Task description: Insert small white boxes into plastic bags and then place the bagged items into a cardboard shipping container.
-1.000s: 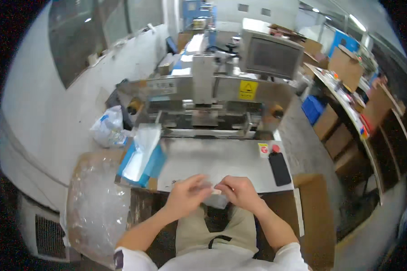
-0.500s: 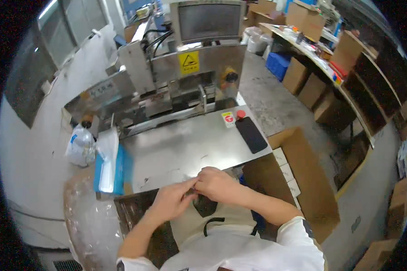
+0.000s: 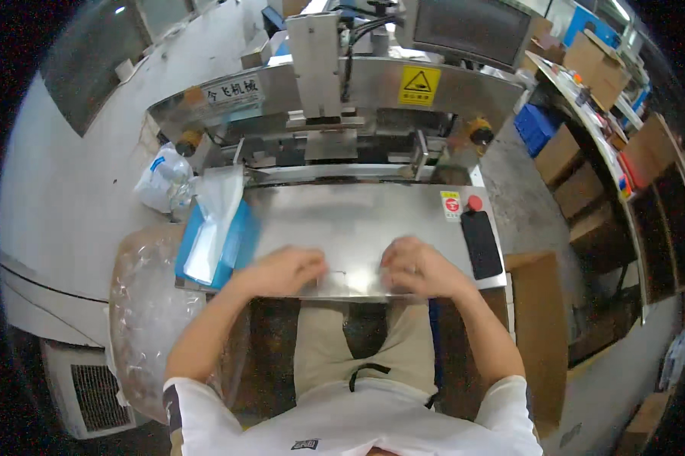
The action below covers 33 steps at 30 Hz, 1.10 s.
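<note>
My left hand (image 3: 288, 271) hovers over the front of a shiny metal worktop (image 3: 304, 216), its blurred fingers bent in toward the thumb. A hand's width or so to the right is my right hand (image 3: 421, 267), with its fingers curled too. The hands are apart and face each other. Whatever they pinch, if anything, is too small or smeared to make out. A bright patch and a thin dark line show on the metal between them. Left of my left hand stands a blue box (image 3: 240, 235) with white sheet material (image 3: 218, 201) on top.
A machine with a metal front panel (image 3: 365, 91) and yellow warning sign stands behind the worktop. A red button (image 3: 475, 203) and black phone (image 3: 481, 245) are at right. A plastic-lined carton (image 3: 149, 304) stands left, an open cardboard box (image 3: 540, 334) right.
My hands were together at the worktop's front edge; now they are apart and farther over the metal. The view has turned left, so the machine appears farther right.
</note>
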Each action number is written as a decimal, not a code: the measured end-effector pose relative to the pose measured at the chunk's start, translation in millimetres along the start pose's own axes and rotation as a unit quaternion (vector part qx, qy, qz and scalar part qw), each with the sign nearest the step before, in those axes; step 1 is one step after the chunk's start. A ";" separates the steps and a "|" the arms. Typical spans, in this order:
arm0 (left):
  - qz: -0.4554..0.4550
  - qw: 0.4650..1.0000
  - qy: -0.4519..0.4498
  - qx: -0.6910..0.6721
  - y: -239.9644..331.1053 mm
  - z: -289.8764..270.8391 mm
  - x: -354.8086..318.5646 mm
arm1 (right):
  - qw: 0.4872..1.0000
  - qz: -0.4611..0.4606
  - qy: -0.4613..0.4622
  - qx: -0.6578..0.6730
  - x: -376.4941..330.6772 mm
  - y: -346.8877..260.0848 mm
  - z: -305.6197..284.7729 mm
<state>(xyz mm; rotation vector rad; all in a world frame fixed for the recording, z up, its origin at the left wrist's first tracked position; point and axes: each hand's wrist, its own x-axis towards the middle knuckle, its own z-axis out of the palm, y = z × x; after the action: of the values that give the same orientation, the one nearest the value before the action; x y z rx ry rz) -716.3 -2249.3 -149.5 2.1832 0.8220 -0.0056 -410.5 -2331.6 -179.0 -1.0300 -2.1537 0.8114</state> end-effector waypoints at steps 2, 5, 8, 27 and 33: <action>-0.011 1.000 0.027 -0.005 -52.7 -12.4 42.5 | 0.998 0.041 0.011 -0.042 37.6 44.1 -4.3; 0.003 0.999 0.029 -0.040 -114.7 -53.1 113.0 | 0.989 0.129 0.030 -0.069 89.7 116.8 -3.0; -0.091 0.985 0.072 -0.127 -118.5 -105.3 148.9 | 0.984 0.123 0.039 -0.124 138.0 138.0 -20.6; -0.040 0.896 0.393 0.205 -43.4 104.1 52.3 | 0.899 0.142 0.049 -0.411 202.3 92.6 20.6; -0.032 0.875 0.445 0.187 -40.3 110.2 51.4 | 0.902 0.168 0.048 -0.395 202.9 103.2 18.3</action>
<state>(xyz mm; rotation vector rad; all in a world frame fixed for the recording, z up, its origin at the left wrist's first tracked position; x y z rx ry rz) -670.5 -2276.1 -266.1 2.5059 1.4888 0.9444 -481.6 -2117.4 -214.0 -1.8322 -2.2775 -0.0357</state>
